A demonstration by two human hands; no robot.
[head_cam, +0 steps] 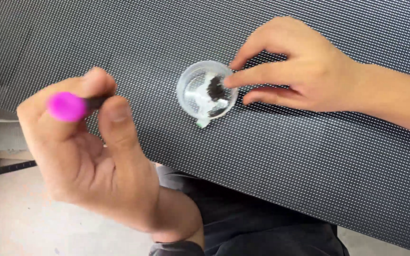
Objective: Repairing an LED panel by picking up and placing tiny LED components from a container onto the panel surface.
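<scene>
Our left hand (91, 156) grips a pink-tipped tool (74, 105) closed-fisted; our right hand (300, 71), fingers loosely spread, steadies the clear cup (207, 90) of dark bits on the mesh surface (309, 156). Next, we judge, the tool needs careful aim into the cup.

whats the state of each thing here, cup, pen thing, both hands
clear plastic cup: upright on the dotted black panel, open, dark bits inside
pink-capped tool: lifted off the panel, blurred
left hand: grip shut on the tool
right hand: fingertips on the cup rim, steadying it
</scene>
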